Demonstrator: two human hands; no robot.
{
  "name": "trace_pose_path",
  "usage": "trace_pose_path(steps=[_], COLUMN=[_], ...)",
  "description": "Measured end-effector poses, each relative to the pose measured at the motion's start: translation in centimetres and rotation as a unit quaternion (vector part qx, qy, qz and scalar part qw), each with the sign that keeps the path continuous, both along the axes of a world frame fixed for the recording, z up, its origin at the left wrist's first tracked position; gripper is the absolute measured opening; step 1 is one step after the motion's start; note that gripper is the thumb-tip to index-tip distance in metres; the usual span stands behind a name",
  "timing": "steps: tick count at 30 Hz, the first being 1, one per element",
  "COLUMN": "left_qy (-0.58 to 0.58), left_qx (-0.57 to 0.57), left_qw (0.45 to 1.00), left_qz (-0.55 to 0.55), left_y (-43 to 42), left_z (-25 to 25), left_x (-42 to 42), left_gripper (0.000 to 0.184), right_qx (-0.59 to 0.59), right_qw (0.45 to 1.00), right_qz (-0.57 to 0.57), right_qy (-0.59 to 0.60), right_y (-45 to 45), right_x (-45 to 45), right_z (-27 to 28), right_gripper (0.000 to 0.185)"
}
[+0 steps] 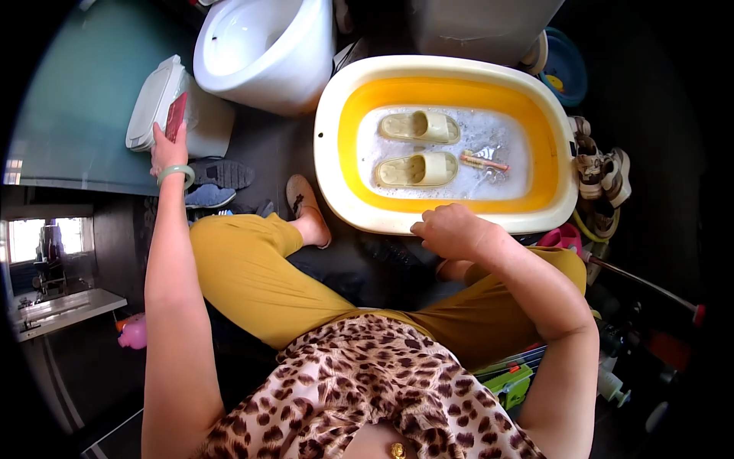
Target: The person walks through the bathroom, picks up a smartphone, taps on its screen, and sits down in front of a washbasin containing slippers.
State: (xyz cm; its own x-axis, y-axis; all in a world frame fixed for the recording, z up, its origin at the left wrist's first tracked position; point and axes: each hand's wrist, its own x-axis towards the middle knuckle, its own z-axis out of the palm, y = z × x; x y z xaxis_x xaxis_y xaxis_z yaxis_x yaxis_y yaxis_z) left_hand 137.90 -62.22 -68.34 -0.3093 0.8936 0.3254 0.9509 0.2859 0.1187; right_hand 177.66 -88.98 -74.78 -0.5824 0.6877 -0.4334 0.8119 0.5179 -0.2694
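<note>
My left hand (pixel 167 153), with a pale green bangle at its wrist, is stretched out beside a white lidded bin (pixel 153 99). Its fingers are closed on a flat red packet (pixel 176 116); whether this is a box or a pouch I cannot tell. At the near rim of a yellow and white tub (pixel 367 216) is my right hand (pixel 453 231), fingers curled; what is under them, if anything, is hidden. Two cream slippers (pixel 420 127) (pixel 417 169) lie side by side in the tub's sudsy water. To their right is a scrub brush (pixel 484 161) with a pinkish handle.
A white toilet (pixel 267 57) stands behind the bin. Dark shoes (pixel 222 173) lie below the bin. Several sneakers (pixel 600 168) sit along the tub's right side, with a blue basin (pixel 566 65) beyond. A thin pole (pixel 646 284) slants at the right.
</note>
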Motion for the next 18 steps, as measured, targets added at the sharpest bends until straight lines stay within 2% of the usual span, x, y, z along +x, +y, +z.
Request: trace_pose_path(steps=[18], left_qy=[0.007], left_qx=[-0.004], left_qw=[1.0], left_qz=[0.01], left_y=[-0.09], left_z=[0.02], left_x=[-0.04], left_gripper=[0.074], right_qx=[-0.007], right_qw=[1.0], right_qz=[-0.024], right_qy=[-0.001], right_y=[0.04], right_x=[-0.51], right_z=[0.53], right_gripper=[0.02])
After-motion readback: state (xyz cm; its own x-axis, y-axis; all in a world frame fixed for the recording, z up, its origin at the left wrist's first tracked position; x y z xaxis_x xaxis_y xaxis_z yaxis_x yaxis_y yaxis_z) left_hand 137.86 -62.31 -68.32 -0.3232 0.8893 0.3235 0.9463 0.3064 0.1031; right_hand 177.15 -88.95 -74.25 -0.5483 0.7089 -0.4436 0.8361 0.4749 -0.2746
